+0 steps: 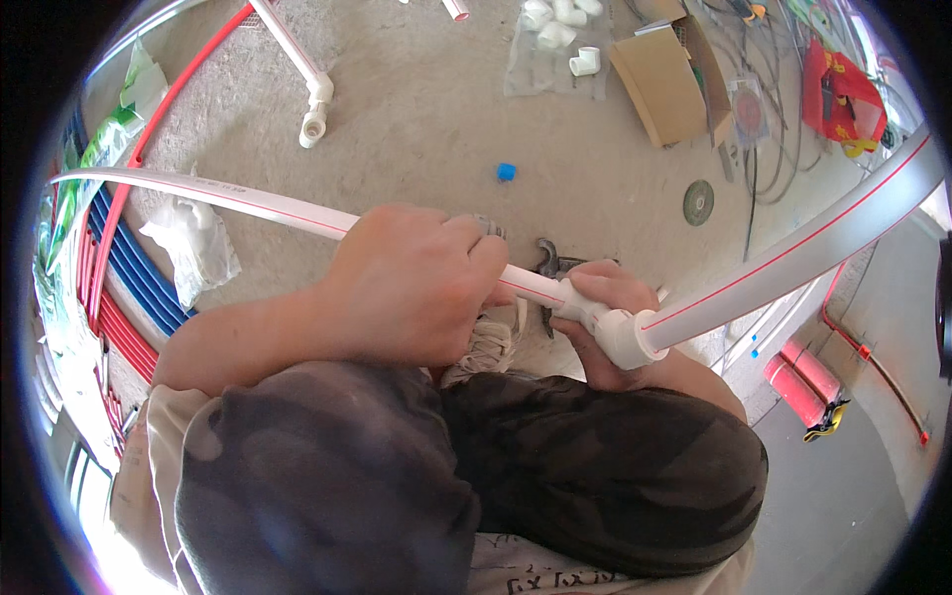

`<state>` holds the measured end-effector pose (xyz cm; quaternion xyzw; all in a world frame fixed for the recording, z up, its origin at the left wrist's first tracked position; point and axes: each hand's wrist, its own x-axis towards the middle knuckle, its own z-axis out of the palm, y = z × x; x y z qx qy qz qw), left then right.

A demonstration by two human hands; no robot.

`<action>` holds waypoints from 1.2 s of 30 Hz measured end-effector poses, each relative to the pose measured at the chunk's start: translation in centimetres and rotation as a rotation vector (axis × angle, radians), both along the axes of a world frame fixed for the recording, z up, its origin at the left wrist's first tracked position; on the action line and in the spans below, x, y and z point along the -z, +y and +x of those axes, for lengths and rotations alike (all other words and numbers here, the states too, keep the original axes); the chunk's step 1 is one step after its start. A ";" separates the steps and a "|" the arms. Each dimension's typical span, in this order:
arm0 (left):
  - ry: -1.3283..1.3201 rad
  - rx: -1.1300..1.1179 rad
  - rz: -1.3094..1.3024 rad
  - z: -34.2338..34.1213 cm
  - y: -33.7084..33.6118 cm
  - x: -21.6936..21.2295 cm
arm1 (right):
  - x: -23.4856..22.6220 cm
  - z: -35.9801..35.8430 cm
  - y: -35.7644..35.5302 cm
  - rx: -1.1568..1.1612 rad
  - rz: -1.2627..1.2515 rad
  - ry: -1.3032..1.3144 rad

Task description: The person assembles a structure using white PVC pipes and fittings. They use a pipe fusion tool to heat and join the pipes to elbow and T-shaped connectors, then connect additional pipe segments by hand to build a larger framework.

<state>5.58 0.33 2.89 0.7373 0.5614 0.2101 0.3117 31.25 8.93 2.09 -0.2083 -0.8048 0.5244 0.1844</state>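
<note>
My left hand (416,283) is closed round a long white plastic pipe (268,206) with a red stripe, which runs out to the far left. Thumb and fingers of my right hand (605,297) grip a white pipe fitting (627,339) at this pipe's right end. From the fitting's other side a second white striped pipe (793,260) rises to the right edge of the view. How deep either pipe sits inside the fitting is hidden. Both hands are in front of my knees. Partly behind the right hand, a dark metal tool (547,260) lies on the floor.
Ahead lie a blue cap (506,172), a grinding disc (698,202), a bag of white fittings (555,38) and a cardboard box (659,84). An elbowed pipe (315,94) lies ahead left, blue tubing (139,263) at left, red cylinders (801,382) at right.
</note>
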 end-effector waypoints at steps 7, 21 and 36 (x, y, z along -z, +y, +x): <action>0.007 0.025 -0.036 0.1 0.1 0.1 | -0.6 0.4 0.6 -0.174 0.072 -0.156; 0.012 0.043 -0.012 0.6 -0.1 0.3 | -0.2 0.4 0.6 -0.178 0.044 -0.194; 0.019 0.022 0.097 1.2 -0.2 0.5 | 0.2 0.7 0.4 -0.190 0.133 -0.139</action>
